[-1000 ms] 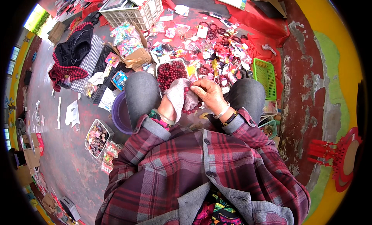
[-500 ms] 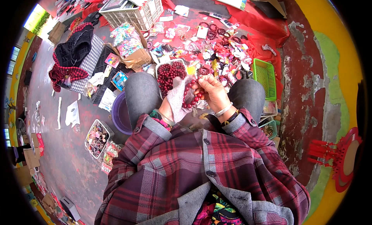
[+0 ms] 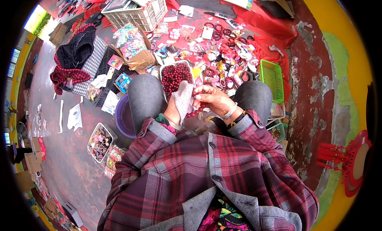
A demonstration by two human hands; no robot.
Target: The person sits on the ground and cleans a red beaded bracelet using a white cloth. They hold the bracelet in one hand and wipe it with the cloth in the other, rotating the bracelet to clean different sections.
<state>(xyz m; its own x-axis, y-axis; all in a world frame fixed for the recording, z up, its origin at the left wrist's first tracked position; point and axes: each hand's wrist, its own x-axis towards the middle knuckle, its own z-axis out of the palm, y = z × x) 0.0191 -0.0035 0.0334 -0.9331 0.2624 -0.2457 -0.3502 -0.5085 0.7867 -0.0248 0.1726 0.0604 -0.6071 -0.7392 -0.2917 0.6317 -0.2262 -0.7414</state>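
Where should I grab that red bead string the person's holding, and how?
Probably pinch the red bead string at its nearest curve, coming from the person's own side: those round beads stick out uncovered, while the cloth and right hand crowd its far part.

With right hand [image 3: 217, 100], now reaches lower than half second ago, fingers pointing left, closer to cloth [image 3: 183, 96]. Hides more of dark-red bead string [image 3: 195, 113] behind fingers, with loop less open. Shows cloth narrower, gathered nearer left hand [image 3: 172, 111], than one second ago.
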